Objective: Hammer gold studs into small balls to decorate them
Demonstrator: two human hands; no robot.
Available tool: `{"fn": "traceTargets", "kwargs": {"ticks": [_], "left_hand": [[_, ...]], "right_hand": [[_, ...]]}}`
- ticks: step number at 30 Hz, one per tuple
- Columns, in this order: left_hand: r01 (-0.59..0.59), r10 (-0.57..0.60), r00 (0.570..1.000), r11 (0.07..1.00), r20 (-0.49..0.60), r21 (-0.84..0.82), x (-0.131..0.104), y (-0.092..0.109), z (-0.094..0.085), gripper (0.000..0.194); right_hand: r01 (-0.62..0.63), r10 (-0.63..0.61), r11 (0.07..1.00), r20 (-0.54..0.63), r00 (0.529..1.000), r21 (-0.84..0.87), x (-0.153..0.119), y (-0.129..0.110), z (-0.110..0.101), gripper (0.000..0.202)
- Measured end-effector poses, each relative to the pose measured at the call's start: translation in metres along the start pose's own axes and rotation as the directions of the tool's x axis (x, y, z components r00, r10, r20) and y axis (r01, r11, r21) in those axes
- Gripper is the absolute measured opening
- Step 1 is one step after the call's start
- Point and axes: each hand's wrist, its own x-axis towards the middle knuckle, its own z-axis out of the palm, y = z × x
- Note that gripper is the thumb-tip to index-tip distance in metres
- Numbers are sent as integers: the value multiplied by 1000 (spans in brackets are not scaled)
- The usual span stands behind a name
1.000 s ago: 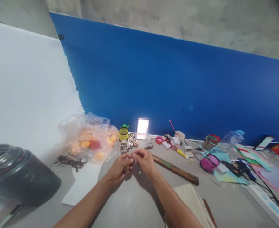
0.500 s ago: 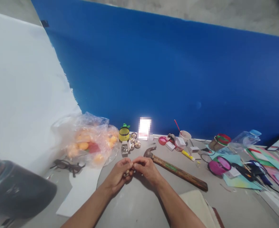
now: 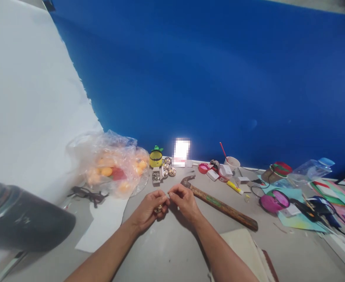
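My left hand (image 3: pixel 152 205) is closed around a small shiny, gold-and-dark patterned ball (image 3: pixel 158 208), partly hidden by the fingers. Close beside it, my right hand (image 3: pixel 184 199) is pinched at thumb and forefinger. Whatever lies between those fingertips is too small to make out. Just beyond the hands stands a small open box (image 3: pixel 156 177) holding many tiny shiny metal pieces. Several similar shiny balls (image 3: pixel 171 171) are grouped next to it. To the right of my right hand lies a claw hammer (image 3: pixel 219 203) with a worn wooden handle.
A clear plastic bag of orange balls (image 3: pixel 113 166), dark glasses (image 3: pixel 88 195) and a large dark cylinder (image 3: pixel 28 219) are on the left. Behind stand a yellow cup (image 3: pixel 155 158) and a bright blurred screen (image 3: pixel 182 152). Rightward are a glue-like yellow tube (image 3: pixel 234 187), a pink cup (image 3: pixel 274 201) and a cloth (image 3: pixel 240 250).
The head view has tipped down slightly, so the table things sit higher. My fingertips have come slightly apart; the left hand still keeps the ball.
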Motion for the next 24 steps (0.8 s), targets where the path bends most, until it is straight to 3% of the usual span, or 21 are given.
{"fn": "traceTargets", "kwargs": {"ticks": [8, 24], "left_hand": [[-41, 48, 995, 996, -86, 78, 1, 0, 7, 49], [-36, 37, 995, 999, -93, 8, 2, -2, 3, 38]], "right_hand": [[165, -172, 974, -37, 984, -154, -4, -3, 3, 18], [247, -238, 952, 68, 969, -179, -5, -1, 1, 16]]}}
